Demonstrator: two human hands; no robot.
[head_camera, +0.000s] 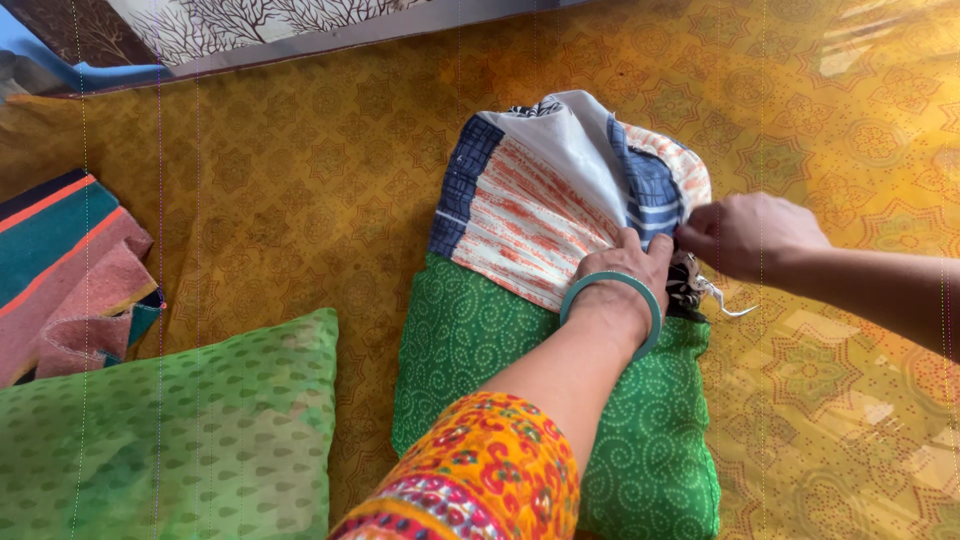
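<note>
1. green pillow cover with pale swirl print (480, 350) lies lengthwise at the middle of the yellow patterned bedsheet (300, 200), pulled partway up a pillow.
2. the pillow's patchwork inner case (540, 200), in blue check, orange stripes and white, sticks out bare at the far end.
3. left hand (630, 265), teal bangle (612, 290) on the wrist, rests on the pillow at the right edge of the cover's opening, fingers curled and pressed onto the fabric there.
4. right hand (750, 235) comes in from the right, fingertips pinched on the cloth edge just beside the left hand; the two hands almost touch.
5. dark patterned cloth and a thin white cord (725, 300) hang out below the hands.
6. orange embroidered sleeve (480, 480) covers the left forearm.
7. second pillow, lighter green with leaf print (170, 440), sits at near left, apart from the first.
8. folded striped blanket, teal and pink (60, 270), lies at the far left edge.
</note>
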